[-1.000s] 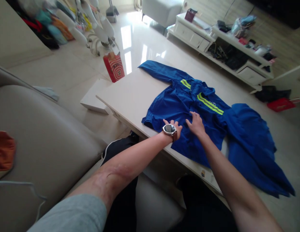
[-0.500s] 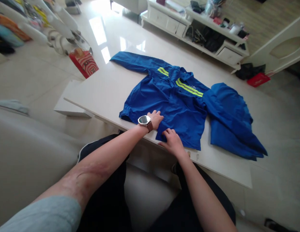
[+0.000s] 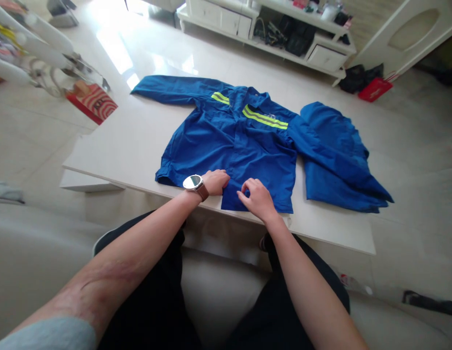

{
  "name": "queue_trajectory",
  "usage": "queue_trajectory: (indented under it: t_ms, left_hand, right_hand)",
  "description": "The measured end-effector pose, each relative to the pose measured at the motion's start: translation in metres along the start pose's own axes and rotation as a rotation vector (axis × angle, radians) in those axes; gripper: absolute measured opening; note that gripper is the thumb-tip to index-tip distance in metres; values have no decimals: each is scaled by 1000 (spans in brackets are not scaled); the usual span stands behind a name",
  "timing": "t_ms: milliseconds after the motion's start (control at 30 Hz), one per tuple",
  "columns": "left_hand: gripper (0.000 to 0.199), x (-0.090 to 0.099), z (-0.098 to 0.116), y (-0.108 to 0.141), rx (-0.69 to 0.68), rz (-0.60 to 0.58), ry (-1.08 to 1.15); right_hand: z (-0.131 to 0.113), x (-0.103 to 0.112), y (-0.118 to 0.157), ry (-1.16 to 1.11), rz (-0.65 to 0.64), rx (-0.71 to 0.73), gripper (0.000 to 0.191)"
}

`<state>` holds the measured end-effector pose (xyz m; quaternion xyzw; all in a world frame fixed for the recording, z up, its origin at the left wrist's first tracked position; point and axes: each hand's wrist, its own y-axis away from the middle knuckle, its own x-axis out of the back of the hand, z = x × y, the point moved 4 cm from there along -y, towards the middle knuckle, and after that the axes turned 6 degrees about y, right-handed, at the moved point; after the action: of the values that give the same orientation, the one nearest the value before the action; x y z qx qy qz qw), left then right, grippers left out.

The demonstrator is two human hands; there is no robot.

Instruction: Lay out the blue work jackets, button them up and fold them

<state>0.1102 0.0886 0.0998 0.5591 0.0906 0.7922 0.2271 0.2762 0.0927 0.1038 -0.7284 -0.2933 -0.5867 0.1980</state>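
A blue jacket [image 3: 226,141] with yellow-green reflective stripes lies spread on a white table [image 3: 109,146], collar away from me. My left hand [image 3: 216,182], with a watch [image 3: 193,182] on its wrist, rests at the jacket's lower edge, its fingers curled at the front placket; whether cloth is pinched is hidden. Just right of it, my right hand [image 3: 257,197] is over the hem, thumb and index finger curved apart with a gap between them. To the right lies another folded blue garment [image 3: 331,165], partly under the jacket's sleeve.
A red striped bag [image 3: 93,102] stands beyond the table's left end. Across the floor is a white cabinet [image 3: 218,22] with drawers. A red bag [image 3: 375,89] and a black bag lie near its right end. My legs are under the table's near edge.
The view has shifted, so the jacket appears further left. My left hand's fingers have curled in, and my right hand has risen from the hem's corner, which now lies flatter.
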Motion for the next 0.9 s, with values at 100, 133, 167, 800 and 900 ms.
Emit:
queue_trajectory:
  t_ms: [100,133,167,800,900]
  left_hand:
    - [18,-4,1,0,18,5,-33]
    - [17,-5,1,-1,19,2,-35]
    - [16,-5,2,-1,17,-3,-32]
    - [21,-1,-2,-2,82,-97,40]
    - [24,2,1,-1,92,-103,30]
  right_hand:
    - [-17,-14,4,13,-87,107,33]
    - [-24,-20,6,42,-117,134,40]
    - [-30,-26,7,73,-139,150,43]
    - [-45,-33,4,164,-188,104,37]
    - [-44,-29,1,136,-168,62,31]
